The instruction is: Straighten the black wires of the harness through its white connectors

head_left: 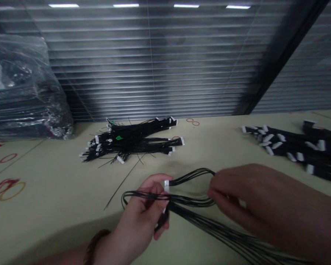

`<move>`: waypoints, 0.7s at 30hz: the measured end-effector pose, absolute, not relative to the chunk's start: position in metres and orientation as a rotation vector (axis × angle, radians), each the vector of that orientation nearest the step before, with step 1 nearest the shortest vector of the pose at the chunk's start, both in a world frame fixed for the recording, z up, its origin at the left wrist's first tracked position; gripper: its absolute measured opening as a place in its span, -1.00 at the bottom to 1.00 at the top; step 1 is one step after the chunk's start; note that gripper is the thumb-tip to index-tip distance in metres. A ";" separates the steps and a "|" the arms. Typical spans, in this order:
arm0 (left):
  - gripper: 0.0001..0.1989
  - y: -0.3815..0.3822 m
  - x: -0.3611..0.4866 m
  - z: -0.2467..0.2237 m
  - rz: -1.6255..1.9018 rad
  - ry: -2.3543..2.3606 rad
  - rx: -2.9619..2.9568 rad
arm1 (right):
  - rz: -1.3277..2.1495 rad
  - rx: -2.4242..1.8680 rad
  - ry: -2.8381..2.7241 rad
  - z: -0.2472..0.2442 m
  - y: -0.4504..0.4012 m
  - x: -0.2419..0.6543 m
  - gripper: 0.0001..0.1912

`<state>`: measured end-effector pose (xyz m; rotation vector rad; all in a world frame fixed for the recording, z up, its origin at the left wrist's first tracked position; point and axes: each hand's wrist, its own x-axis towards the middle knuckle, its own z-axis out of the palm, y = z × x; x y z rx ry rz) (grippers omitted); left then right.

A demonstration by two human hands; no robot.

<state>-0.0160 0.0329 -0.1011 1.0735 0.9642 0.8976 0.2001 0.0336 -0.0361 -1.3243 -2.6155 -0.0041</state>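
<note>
Wires point(191, 200) black, thin, looped (white connector point(166, 186) at end)

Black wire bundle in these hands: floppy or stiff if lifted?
The thin black wires probably flop: they curve in loose loops between the left hand and right hand. They likely feel light. The white connector looks rigid and may swing.

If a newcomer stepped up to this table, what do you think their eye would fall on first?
Probably the bare hands at the front: the left hand pinches a white plastic connector on a loop of thin black wires, and the right hand holds the wires further along. Behind them, mid-table, lies a loose heap of black wire bundles with white connector ends, and a large clear plastic bag slumps at far left.
</note>
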 end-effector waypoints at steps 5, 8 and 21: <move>-0.79 0.029 -0.016 -0.099 0.909 0.889 1.120 | 0.193 -1.292 -2.701 -0.055 0.019 0.175 -0.79; -0.81 0.027 -0.015 -0.100 0.885 0.857 1.116 | 0.463 -1.262 -2.583 -0.063 0.022 0.167 -0.76; -0.73 0.031 -0.015 -0.102 0.883 0.871 1.071 | 0.826 -1.261 -2.411 -0.033 0.037 0.186 -0.72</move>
